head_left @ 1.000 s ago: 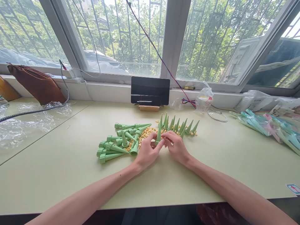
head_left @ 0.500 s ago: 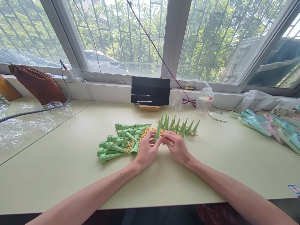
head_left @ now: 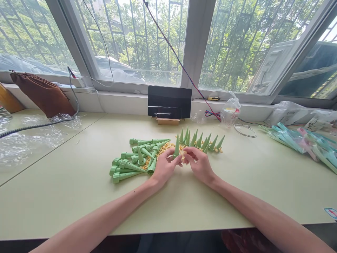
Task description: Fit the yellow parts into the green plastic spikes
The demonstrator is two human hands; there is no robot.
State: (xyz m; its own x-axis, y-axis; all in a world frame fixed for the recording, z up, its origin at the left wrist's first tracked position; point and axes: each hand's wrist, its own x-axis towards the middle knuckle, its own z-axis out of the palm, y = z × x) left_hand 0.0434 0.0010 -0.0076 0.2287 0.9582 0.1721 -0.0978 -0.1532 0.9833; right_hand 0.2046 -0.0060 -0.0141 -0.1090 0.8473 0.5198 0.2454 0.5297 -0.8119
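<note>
My left hand is closed around the base of a green plastic watering spike, which points upward. Beside it, my right hand has its thumb and fingertips drawn together close to the spike; whatever lies between them is too small to make out. Small yellow pieces are heaped behind and left of my hands. On the left, several green spikes lie on their sides in a pile. Further back to the right, several more spikes stand point up in a cluster, with yellow pieces around their bases.
A black tablet on a stand is at the back of the table. To its right are a bagged cup and a coiled cable. Bagged teal and pink items lie far right; a brown pouch and clear wrapping lie left.
My right hand has shifted slightly away from the spike, leaving a small gap between the fingertips of both hands. My left hand still holds the spike, now tilted a little more upright.
</note>
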